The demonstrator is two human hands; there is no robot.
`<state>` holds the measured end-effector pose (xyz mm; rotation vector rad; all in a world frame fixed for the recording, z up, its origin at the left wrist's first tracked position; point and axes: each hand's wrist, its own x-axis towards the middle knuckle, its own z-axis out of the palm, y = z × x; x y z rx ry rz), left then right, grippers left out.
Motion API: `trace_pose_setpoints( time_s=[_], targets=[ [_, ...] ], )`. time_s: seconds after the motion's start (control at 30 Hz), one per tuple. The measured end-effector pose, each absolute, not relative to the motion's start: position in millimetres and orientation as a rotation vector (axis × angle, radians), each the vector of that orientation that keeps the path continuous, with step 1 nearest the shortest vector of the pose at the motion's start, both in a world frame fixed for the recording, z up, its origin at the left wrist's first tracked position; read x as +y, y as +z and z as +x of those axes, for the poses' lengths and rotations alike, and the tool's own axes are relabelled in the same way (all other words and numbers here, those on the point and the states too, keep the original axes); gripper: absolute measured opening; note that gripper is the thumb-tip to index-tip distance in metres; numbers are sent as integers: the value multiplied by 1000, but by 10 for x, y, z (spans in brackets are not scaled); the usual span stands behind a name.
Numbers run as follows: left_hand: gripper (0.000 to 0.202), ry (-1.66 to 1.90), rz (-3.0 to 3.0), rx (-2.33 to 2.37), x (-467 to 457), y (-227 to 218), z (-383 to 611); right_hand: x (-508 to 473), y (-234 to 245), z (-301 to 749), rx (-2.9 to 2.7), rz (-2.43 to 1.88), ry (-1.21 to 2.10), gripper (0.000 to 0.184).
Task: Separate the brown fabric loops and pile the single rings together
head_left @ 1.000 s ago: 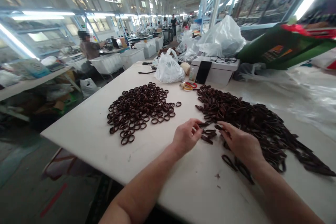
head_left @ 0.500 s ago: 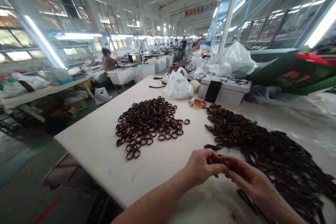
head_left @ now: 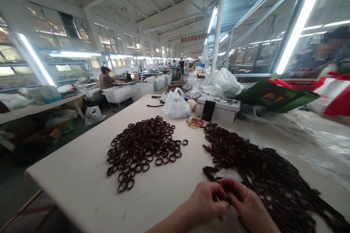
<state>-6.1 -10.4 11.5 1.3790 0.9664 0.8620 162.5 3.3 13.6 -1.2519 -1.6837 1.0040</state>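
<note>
My left hand and my right hand meet above the near part of the table, fingertips touching. Both are closed in a pinch on a small dark brown loop, mostly hidden by the fingers. Just beyond and to the right of my hands spreads a large pile of flattened dark brown loops. To the left of them, apart from my hands, lies a heap of round dark brown rings. One single ring sits off its right side.
Red and yellow-handled pliers lie behind the piles. A white plastic bag, a white box, a dark phone-like slab and a green bag stand at the back. A co-worker sits far left; another person is at the right edge.
The view has tilted upward and turned slightly right, so the table things appear lower and further left. My hands stay together, with the fingers shifted around the small loop.
</note>
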Motion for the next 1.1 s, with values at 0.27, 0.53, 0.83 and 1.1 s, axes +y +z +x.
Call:
trace_pose_setpoints(
  time_s=[0.27,0.53,0.83,1.1],
  targets=[
    [11,1028,1497,1214,26,119,-177,-60,328,1630,-1872,-1291,1082,22],
    [7,1120,1474,1176,43,205,-227,-85,266,1525,-2065,-1038,743,12],
    [12,1036,1426,1065,-78,86,-2,-115,228,1559,-2008,-1361,364,6],
    [13,1164,1601,1279,-36,212,-65,-107,210,1424,-1874,-1544,182,6]
  ],
)
